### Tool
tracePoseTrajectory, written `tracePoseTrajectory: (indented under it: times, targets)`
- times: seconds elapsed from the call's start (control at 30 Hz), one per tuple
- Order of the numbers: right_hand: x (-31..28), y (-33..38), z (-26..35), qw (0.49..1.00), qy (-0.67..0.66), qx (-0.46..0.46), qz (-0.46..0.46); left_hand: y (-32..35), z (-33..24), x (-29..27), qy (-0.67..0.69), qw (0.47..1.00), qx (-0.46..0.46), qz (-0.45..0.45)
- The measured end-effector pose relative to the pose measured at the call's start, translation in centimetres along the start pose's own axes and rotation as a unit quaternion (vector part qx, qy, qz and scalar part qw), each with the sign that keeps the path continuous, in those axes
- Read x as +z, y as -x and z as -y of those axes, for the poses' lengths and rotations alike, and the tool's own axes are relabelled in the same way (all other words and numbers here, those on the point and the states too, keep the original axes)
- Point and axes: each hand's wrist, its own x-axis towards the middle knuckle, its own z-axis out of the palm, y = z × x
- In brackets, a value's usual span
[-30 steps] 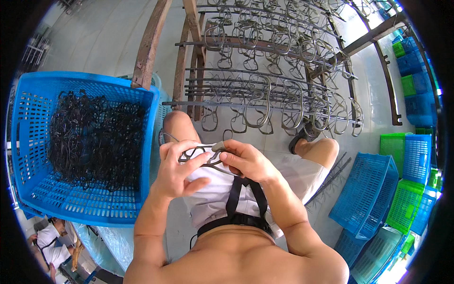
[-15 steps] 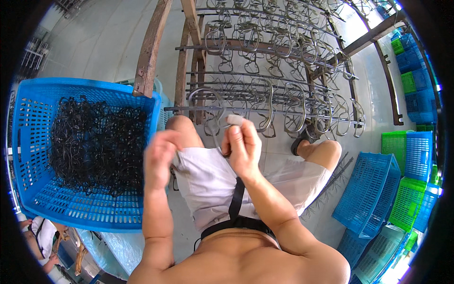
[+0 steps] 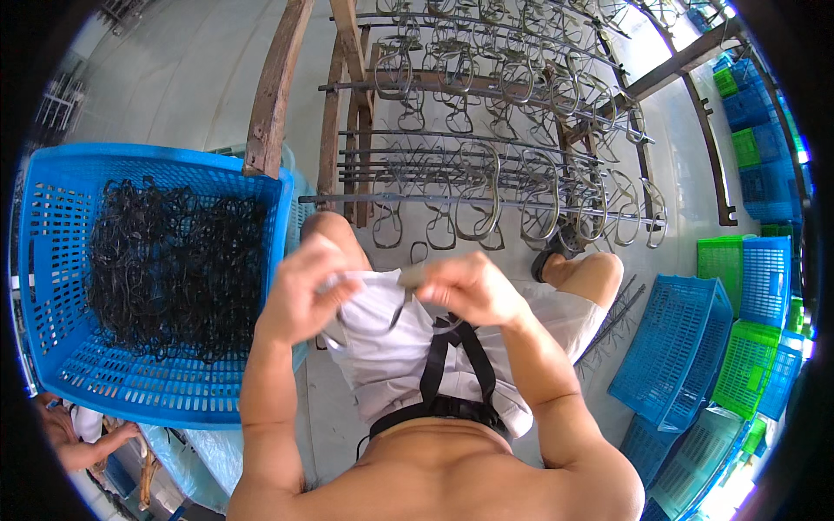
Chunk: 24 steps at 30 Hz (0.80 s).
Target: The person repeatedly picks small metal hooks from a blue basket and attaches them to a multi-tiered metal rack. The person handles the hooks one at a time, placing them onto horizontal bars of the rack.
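My right hand (image 3: 476, 288) is above my lap, its thumb and fingers pinching a small grey-beige piece (image 3: 411, 276). A thin, curved grey wire loop (image 3: 382, 328) hangs below that piece, over my white shorts, and reaches toward my left hand. My left hand (image 3: 306, 286) is level with the right, a short gap to its left. It is smeared by motion, so whether its fingers grip the loop does not show. At my left, a big blue basket (image 3: 165, 415) holds a heap of dark, tangled wire-like loops (image 3: 178, 269).
Ahead stands a brown frame (image 3: 269, 95) with metal bars (image 3: 512, 201) bearing rows of wire loops (image 3: 478, 204). Its post overhangs the basket's corner. Blue crates (image 3: 669, 343) and green crates (image 3: 749, 369) stack at the right. Another person (image 3: 82, 443) is at the lower left.
The wire loop has dropped from in front of the rack to over my lap. My right hand has turned and moved slightly right. The left hand has turned inward, toward the right one.
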Motion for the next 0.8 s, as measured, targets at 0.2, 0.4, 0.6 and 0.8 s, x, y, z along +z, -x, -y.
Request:
tracePoseTrajectory:
  times: [0.2, 0.4, 0.6, 0.8]
  targets:
    - [6.0, -4.4, -4.9, 0.859, -0.174, 0.065, -0.477, -1.9, 2.2, 2.6, 0.156, 0.939, -0.293, -0.086]
    - [8.2, -7.6, -6.7, 0.802, -0.176, 0.08, -0.565, -4.0, 4.2, 5.3, 0.226, 0.929, -0.282, -0.081]
    - [8.0, -8.4, -6.3, 0.798, -0.186, 0.106, -0.564, -4.5, 4.9, 6.6, 0.26, 0.917, -0.278, -0.118]
    - [8.4, -8.3, -5.5, 0.824, -0.197, 0.111, -0.519, -4.1, 5.4, 6.7, 0.302, 0.906, -0.274, -0.114]
